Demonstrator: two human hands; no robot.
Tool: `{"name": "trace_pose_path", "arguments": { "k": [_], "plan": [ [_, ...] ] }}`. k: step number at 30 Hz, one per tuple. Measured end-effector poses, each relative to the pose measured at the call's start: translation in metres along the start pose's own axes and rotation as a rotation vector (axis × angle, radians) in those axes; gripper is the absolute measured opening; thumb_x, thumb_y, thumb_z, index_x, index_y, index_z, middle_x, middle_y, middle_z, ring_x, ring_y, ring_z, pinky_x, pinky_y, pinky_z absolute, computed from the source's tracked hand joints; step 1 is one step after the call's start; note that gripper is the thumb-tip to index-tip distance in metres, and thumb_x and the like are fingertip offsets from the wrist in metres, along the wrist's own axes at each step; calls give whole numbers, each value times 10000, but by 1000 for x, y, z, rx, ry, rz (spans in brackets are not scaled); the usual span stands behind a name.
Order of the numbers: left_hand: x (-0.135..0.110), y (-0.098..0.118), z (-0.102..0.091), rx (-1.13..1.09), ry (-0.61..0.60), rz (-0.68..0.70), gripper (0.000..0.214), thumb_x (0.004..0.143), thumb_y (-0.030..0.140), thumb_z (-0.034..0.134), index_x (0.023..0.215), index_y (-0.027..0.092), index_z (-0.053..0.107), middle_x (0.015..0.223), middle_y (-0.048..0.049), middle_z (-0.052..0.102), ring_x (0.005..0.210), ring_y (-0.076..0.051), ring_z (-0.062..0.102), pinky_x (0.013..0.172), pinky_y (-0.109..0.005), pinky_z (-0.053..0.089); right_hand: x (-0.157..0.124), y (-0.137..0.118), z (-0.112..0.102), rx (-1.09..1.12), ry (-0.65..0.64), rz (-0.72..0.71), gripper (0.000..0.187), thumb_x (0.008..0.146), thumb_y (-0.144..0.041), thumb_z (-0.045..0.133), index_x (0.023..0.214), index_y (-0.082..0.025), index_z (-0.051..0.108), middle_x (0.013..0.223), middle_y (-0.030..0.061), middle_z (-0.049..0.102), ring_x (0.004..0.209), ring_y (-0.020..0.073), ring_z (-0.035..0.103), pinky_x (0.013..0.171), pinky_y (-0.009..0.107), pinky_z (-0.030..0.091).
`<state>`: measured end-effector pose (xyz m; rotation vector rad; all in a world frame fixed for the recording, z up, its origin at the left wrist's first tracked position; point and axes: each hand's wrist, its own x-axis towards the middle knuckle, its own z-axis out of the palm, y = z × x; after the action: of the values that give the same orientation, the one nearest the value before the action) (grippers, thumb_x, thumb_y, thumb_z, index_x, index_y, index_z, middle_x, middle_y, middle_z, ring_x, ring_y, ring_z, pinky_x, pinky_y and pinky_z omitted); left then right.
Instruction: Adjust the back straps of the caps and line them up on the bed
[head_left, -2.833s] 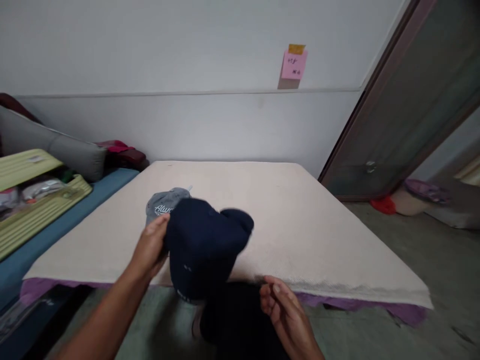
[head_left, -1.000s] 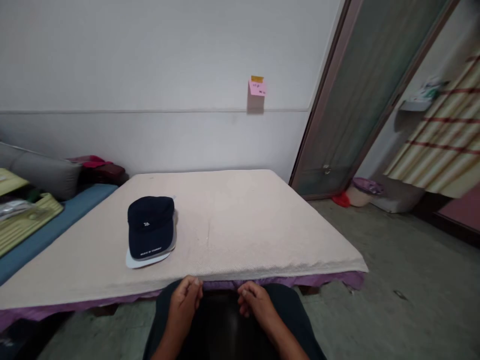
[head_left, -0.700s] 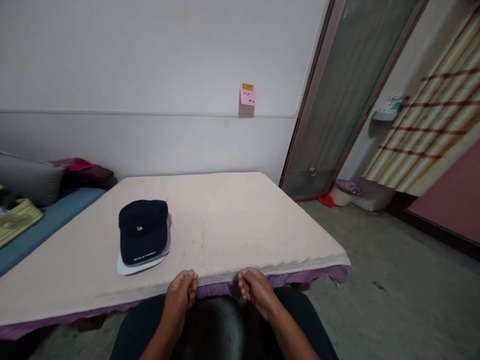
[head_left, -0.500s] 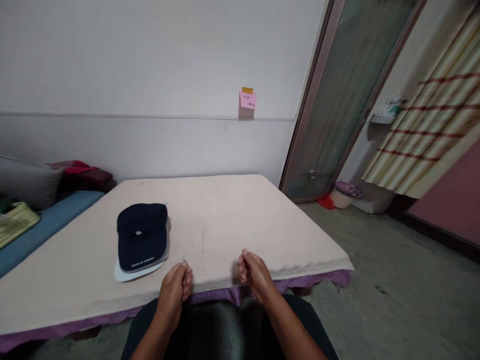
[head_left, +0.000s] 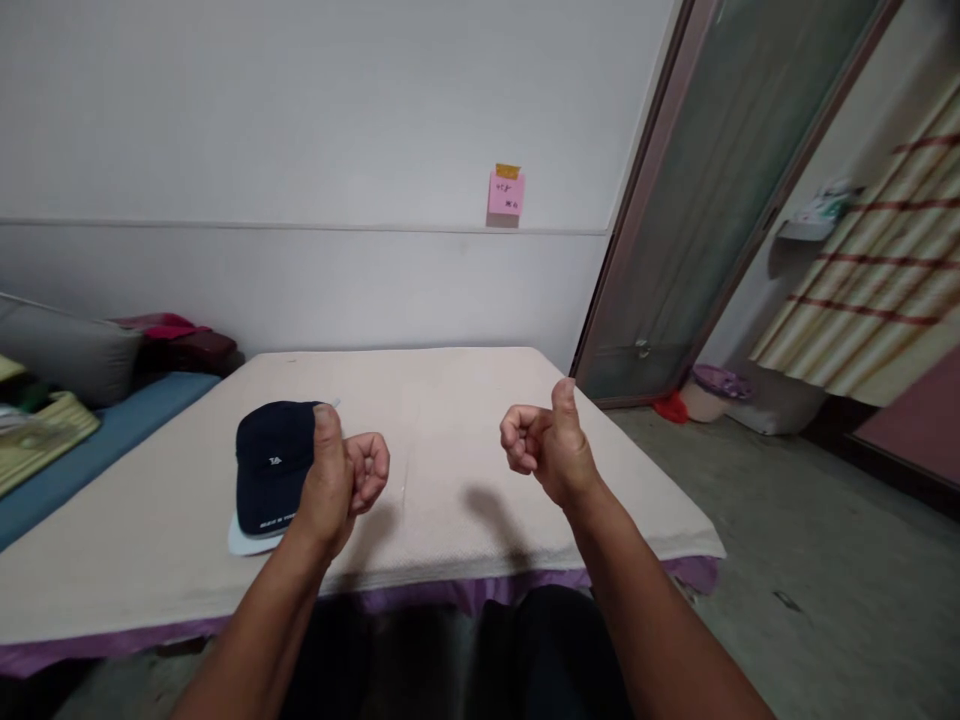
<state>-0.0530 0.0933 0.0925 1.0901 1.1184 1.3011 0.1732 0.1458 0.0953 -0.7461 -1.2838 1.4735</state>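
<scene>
My left hand (head_left: 343, 470) is raised over the cream-covered table (head_left: 450, 420), its fingers curled in and its thumb pointing up. Nothing shows in it. Behind it, partly covered by that hand and wrist, a dark navy cap (head_left: 271, 460) with small white lettering rests on a pale piece (head_left: 251, 543) that peeks out under the brim. My right hand (head_left: 551, 440) is held up over the right part of the table, likewise with curled fingers and a raised thumb, holding nothing. Both hands are apart from the tabletop and cast shadows on it.
A pink note (head_left: 507, 194) is taped to the white wall. Left of the table are a grey cushion (head_left: 71, 345), a blue pad (head_left: 161, 400) and a yellow-green woven basket (head_left: 56, 435). To the right are a sliding door (head_left: 697, 220), a bin (head_left: 709, 395) and a striped curtain (head_left: 862, 260).
Both hands have risen from the table's front edge and moved farther apart, with thumbs now pointing up. My left hand now overlaps the cap in view. The view has shifted slightly.
</scene>
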Motion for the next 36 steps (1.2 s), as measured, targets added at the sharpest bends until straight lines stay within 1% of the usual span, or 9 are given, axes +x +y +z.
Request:
{"name": "trace_pose_path", "arguments": {
  "k": [6, 13, 22, 24, 27, 28, 30, 32, 36],
  "plan": [
    [-5, -9, 1, 17, -21, -7, 788, 703, 826, 96, 498, 179, 495, 325, 45, 272, 323, -58, 159, 391, -229, 83, -7, -8, 2, -13, -31, 8, 810, 720, -841, 156, 530, -149, 532, 415, -19, 372, 343, 54, 243, 389, 222, 147],
    [-10, -8, -2, -2, -19, -8, 782, 700, 830, 116, 498, 179, 500, 323, 42, 287, 315, -59, 164, 387, -229, 77, -9, -17, 9, -19, -54, 23, 819, 705, -852, 145, 520, -151, 526, 410, -20, 379, 337, 48, 232, 390, 224, 130],
    [-9, -11, -7, -5, 3, -24, 753, 731, 803, 126, 503, 183, 486, 320, 44, 287, 316, -58, 150, 381, -220, 70, -7, -2, 10, -21, -31, 52, 796, 708, -846, 167, 518, -156, 516, 389, -36, 356, 329, 51, 235, 388, 225, 150],
    [-8, -15, -8, 11, 30, -31, 680, 770, 758, 209, 506, 188, 470, 327, 53, 277, 327, -64, 162, 381, -218, 86, -4, 6, 9, -29, -38, 78, 771, 731, -823, 179, 521, -160, 512, 392, -37, 362, 327, 53, 245, 383, 223, 157],
    [-4, -31, -15, 111, 148, -13, 491, 806, 607, 409, 516, 211, 407, 367, 68, 274, 343, -77, 208, 386, -219, 122, 3, 32, 4, -154, -33, 95, 637, 801, -699, 306, 563, -158, 542, 426, -31, 418, 348, 62, 311, 387, 215, 219],
    [-2, -41, -21, 182, 200, 7, 449, 810, 562, 432, 524, 217, 394, 383, 67, 288, 349, -85, 233, 389, -222, 141, 6, 46, 2, -237, -19, 94, 533, 817, -606, 389, 597, -153, 567, 457, -23, 462, 372, 66, 357, 401, 211, 256],
    [1, -65, -36, 408, 301, 67, 423, 834, 527, 378, 540, 223, 411, 412, 48, 345, 371, -112, 303, 403, -238, 205, 11, 79, -5, -365, 44, 136, 281, 745, -401, 533, 606, -159, 570, 473, -27, 500, 385, 76, 405, 409, 209, 290],
    [-1, -92, -57, 510, 353, 92, 399, 824, 481, 399, 525, 220, 438, 451, 23, 408, 436, -141, 382, 461, -258, 280, 11, 117, -13, -386, 101, 168, 114, 668, -271, 529, 631, -168, 562, 472, -37, 505, 385, 85, 419, 401, 206, 284],
    [-23, -144, -105, 636, 421, 98, 270, 769, 406, 463, 564, 231, 486, 539, 1, 505, 561, -195, 477, 570, -289, 352, 2, 184, -35, -411, 242, 231, 64, 587, -216, 441, 572, -191, 498, 426, -50, 461, 375, 89, 399, 412, 212, 295]
  ]
}}
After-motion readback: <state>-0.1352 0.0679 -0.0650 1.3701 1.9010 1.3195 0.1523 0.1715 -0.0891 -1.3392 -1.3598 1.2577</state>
